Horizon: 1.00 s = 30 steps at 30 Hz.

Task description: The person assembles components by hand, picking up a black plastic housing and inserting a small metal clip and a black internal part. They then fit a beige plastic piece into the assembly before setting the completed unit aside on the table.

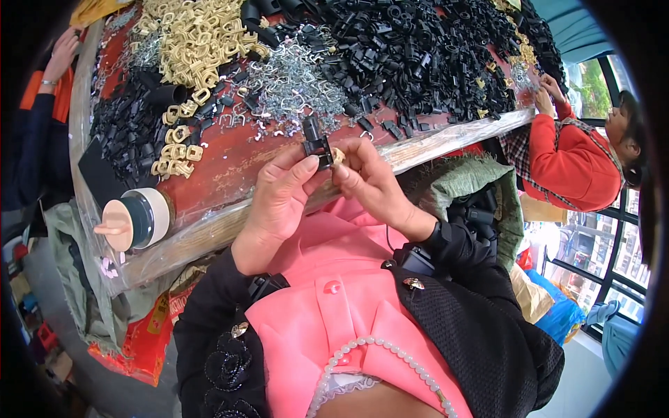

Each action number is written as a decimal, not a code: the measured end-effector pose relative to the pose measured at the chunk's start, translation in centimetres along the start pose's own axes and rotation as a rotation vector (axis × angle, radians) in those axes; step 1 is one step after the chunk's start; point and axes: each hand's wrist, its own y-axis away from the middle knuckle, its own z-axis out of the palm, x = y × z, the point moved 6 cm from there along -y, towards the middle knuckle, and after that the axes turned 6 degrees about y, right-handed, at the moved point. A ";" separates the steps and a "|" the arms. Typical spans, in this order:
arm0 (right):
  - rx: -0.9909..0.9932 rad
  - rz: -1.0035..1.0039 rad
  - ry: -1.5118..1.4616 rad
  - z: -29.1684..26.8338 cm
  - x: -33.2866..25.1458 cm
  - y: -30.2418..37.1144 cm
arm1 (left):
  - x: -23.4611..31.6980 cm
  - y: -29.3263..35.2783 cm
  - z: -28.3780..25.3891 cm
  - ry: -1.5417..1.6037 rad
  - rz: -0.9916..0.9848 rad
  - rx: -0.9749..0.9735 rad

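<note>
My left hand point(273, 198) is closed on a small black plastic part point(313, 131), a tube-like piece with a bracket, held upright above the table's near edge. My right hand point(380, 182) pinches a small beige plastic piece point(339, 156) against the side of that black part. The fingertips partly cover where the two pieces meet, so I cannot tell whether they are joined. Beyond my hands lie a pile of silvery U-shaped metal pins point(293, 82), a heap of beige plastic rings point(198, 47) and a large heap of black plastic parts point(418, 52).
A jar with a pinkish lid point(143, 219) stands at the table's near left corner. To my right hangs an open green woven sack point(460, 182) containing black parts. A person in red point(575, 164) works at the right edge; another person's hand point(64, 52) shows far left.
</note>
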 end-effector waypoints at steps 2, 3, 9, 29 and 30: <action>0.057 -0.130 0.115 -0.2 -0.7 0.1 | 0.1 0.0 -0.2 0.006 -0.005 0.021; 0.039 -0.191 0.243 -0.3 -1.3 0.1 | -0.1 0.0 -0.3 0.007 -0.027 0.022; -0.054 -0.498 0.762 -0.2 -4.6 0.4 | -0.5 0.5 -0.9 -0.026 -0.131 0.007; -0.306 -0.396 0.654 -0.4 -6.1 -1.3 | -1.2 1.5 -0.5 -0.033 -0.262 0.029; -0.305 -0.396 0.654 -0.4 -6.1 -1.4 | -1.2 1.6 -0.4 -0.034 -0.264 0.029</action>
